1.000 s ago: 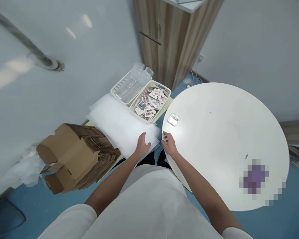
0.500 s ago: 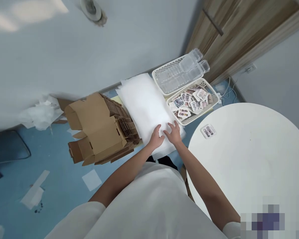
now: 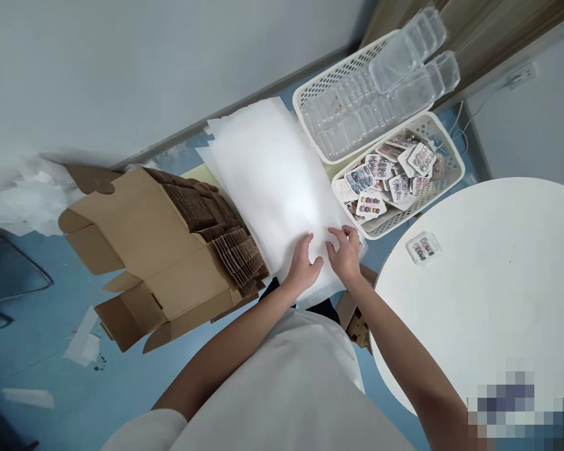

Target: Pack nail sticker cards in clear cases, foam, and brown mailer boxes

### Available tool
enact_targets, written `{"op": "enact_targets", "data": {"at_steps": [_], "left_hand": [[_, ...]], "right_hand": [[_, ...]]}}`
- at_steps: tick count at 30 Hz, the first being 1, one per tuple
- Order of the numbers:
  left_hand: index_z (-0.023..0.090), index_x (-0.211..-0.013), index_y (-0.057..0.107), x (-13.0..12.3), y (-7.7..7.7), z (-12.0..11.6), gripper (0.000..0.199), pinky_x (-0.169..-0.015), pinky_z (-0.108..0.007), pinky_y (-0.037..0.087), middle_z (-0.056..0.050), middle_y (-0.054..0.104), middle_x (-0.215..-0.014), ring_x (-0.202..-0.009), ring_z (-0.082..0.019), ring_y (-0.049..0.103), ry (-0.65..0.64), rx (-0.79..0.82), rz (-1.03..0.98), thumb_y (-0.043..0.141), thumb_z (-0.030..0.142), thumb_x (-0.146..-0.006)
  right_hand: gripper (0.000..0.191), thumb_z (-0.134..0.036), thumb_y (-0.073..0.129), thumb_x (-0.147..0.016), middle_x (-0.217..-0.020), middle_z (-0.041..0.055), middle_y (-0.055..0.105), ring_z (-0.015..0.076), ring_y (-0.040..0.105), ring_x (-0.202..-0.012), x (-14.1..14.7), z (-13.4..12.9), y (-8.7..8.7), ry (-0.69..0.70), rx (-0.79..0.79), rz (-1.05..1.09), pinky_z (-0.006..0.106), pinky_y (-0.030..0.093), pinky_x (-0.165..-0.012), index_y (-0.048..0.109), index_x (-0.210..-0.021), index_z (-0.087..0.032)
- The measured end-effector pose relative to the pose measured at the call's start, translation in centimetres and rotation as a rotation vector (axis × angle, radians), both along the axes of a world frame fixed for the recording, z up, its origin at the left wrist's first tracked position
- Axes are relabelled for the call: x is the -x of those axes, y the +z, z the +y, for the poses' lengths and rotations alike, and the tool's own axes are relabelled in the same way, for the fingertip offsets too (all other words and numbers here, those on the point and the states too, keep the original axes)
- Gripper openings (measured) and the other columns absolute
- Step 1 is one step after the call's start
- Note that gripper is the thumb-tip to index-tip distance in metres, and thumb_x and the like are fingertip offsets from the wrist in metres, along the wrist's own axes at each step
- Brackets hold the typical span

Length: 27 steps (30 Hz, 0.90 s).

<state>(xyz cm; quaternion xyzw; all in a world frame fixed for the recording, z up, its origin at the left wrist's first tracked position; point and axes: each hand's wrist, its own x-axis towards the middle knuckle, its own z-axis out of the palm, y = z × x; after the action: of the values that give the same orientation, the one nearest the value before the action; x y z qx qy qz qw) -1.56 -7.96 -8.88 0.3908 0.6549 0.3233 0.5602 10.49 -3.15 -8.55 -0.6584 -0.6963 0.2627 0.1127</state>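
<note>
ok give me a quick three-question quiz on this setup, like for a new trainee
1. Where is the small clear square case?
a) in a basket
b) on the round white table
c) on the floor

2. True or false: the left hand and right hand are both over the thin white sheets.

3. Fill in: one white perforated plastic basket holds clear plastic trays; the white perforated basket beside it holds small printed ____.

Key: 1 b; 2 true; 3 cards
</note>
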Motion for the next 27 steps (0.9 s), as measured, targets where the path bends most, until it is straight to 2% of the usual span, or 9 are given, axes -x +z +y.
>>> {"op": "enact_targets", "data": {"at_steps": [6, 10, 16, 22, 27], "left_hand": [[0.028, -0.129, 0.028, 0.1, 0.4, 0.1, 0.062, -0.094, -0.040, 0.036, -0.007, 0.030, -0.136, -0.123, -0.023, 0.031, -0.003, -0.013, 0.031, 0.051, 0.014, -0.073], [0.028, -0.130, 0.026, -0.1, 0.4, 0.2, 0.063, -0.095, -0.039, 0.036, -0.007, 0.029, -0.137, -0.124, -0.023, 0.030, 0.004, -0.029, 0.044, 0.051, 0.013, -0.074], [0.029, -0.132, 0.021, -0.5, 0.1, 0.3, 0.063, -0.096, -0.038, 0.035, -0.006, 0.027, -0.140, -0.124, -0.021, 0.032, 0.060, -0.051, 0.016, 0.048, 0.014, -0.077], [0.032, -0.132, 0.021, -0.6, -0.2, 0.8, 0.061, -0.093, -0.038, 0.037, -0.005, 0.028, -0.139, -0.122, -0.020, 0.036, 0.121, -0.099, -0.005, 0.045, 0.014, -0.079], [0.033, -0.133, 0.018, -0.9, -0.5, 1.4, 0.056, -0.097, -0.038, 0.035, -0.004, 0.024, -0.141, -0.127, -0.020, 0.028, 0.166, -0.164, 0.043, 0.044, 0.025, -0.084]], "right_hand": [[0.035, -0.024, 0.044, -0.081, -0.122, 0.0111, 0.040, 0.0279, 0.042, -0.107, -0.9, 0.8, -0.2, 0.150, -0.032, -0.026, 0.047, 0.036, -0.087, 0.050, -0.115, -0.024], [0.037, -0.022, 0.040, -0.083, -0.122, 0.0106, 0.044, 0.0287, 0.041, -0.111, -1.6, 1.0, -0.5, 0.247, -0.029, -0.029, 0.048, 0.035, -0.089, 0.046, -0.120, -0.023], [0.038, -0.020, 0.035, -0.086, -0.121, 0.0112, 0.049, 0.0251, 0.048, -0.109, -2.1, 1.9, -0.8, 0.386, -0.063, -0.033, 0.041, 0.044, -0.084, 0.045, -0.122, -0.022], [0.041, -0.013, 0.031, -0.086, -0.125, 0.0095, 0.048, 0.0219, 0.051, -0.108, -1.2, 3.0, -0.3, 0.507, -0.060, -0.006, 0.037, 0.048, -0.081, 0.043, -0.124, -0.021], [0.039, -0.011, 0.032, -0.086, -0.126, 0.0078, 0.050, 0.0208, 0.052, -0.107, -0.6, 3.2, 0.6, 0.605, -0.075, 0.073, 0.036, 0.046, -0.080, 0.045, -0.122, -0.021]]}}
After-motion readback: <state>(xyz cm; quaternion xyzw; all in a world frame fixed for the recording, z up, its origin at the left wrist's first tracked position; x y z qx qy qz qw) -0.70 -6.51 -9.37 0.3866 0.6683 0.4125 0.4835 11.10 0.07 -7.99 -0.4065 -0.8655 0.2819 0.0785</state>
